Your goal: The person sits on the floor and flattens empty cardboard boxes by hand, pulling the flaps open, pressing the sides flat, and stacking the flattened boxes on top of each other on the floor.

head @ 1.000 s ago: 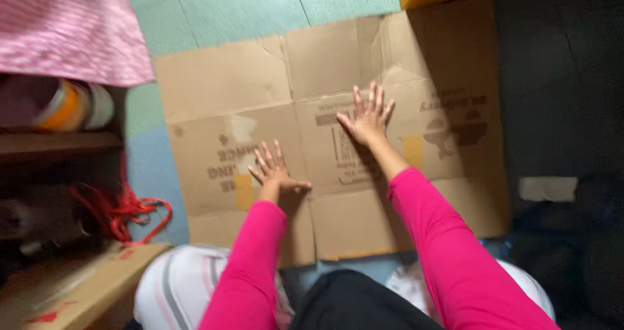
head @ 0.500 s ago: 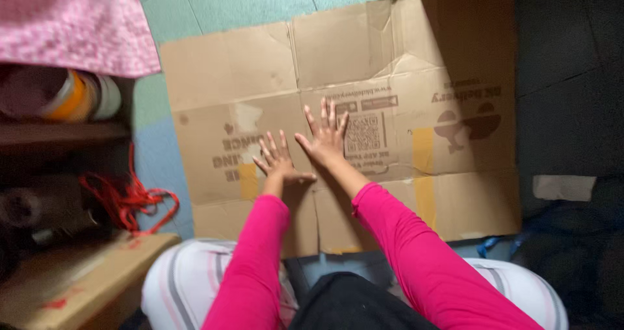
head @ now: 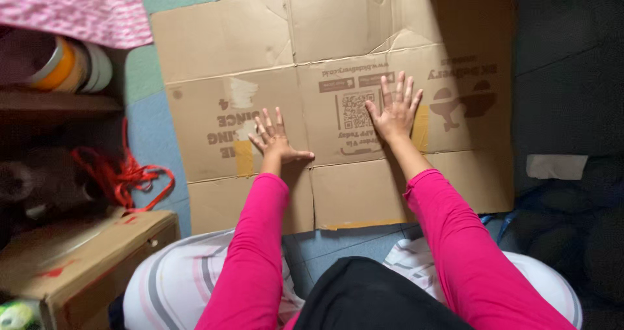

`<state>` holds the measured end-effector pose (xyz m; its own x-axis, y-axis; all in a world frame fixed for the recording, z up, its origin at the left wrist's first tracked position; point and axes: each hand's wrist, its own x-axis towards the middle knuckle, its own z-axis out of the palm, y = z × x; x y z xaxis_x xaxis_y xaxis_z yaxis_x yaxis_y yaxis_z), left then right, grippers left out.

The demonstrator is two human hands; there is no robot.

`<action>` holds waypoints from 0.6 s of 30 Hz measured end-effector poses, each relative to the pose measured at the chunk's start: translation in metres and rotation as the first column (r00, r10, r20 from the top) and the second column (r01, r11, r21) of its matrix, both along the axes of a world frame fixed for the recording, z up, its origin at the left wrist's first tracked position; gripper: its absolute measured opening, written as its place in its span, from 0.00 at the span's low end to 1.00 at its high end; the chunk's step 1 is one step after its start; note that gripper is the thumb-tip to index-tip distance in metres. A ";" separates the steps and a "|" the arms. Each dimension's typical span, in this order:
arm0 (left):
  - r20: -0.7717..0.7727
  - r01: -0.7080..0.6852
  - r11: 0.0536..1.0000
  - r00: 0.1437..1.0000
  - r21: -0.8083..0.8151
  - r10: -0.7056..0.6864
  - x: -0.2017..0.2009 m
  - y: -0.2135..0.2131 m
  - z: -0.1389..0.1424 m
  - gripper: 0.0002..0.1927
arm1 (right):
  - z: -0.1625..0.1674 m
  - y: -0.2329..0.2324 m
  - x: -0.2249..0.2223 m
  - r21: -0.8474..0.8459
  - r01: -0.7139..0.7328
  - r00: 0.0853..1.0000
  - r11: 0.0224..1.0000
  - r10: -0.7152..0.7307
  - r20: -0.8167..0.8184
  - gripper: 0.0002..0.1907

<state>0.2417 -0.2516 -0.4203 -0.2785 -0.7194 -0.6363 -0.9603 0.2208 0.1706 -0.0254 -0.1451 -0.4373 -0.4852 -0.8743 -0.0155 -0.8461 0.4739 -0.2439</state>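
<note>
A flattened brown cardboard box (head: 227, 37) with dark print lies spread on the floor in front of me. My left hand (head: 275, 139) presses flat on its lower left panel, fingers spread, thumb pointing right along a fold. My right hand (head: 395, 109) lies flat, fingers apart, on the middle panel beside a printed square code. Both arms wear bright pink sleeves. Neither hand holds anything.
A wooden shelf (head: 58, 101) with a yellow and white tape roll (head: 75, 66) stands at left under a pink striped cloth (head: 71, 8). A red cord (head: 127, 174) hangs above a small cardboard box (head: 84, 258). Dark mat and bags (head: 572, 96) lie at right.
My right hand has slid to the right across the cardboard, away from my left hand. The left hand stays pressed in nearly the same spot.
</note>
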 end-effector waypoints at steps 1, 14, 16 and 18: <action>0.011 -0.008 1.000 1.000 0.003 0.008 0.001 0.003 0.004 0.94 | 0.005 -0.003 0.005 0.006 0.002 1.000 1.000 -0.002 0.018 0.44; 0.058 -0.139 0.990 0.989 -0.001 0.138 0.027 0.013 0.099 0.94 | 0.118 -0.038 0.074 0.023 -0.102 0.993 0.995 0.101 0.059 0.45; 0.078 -0.138 0.990 0.987 0.005 0.137 0.026 0.018 0.115 0.93 | 0.134 -0.039 0.079 0.005 -0.132 0.990 0.991 0.132 0.043 0.46; 0.094 -0.133 0.991 0.987 0.028 0.130 0.024 0.017 0.132 0.93 | 0.151 -0.040 0.079 0.036 -0.137 0.982 0.990 0.131 0.133 0.49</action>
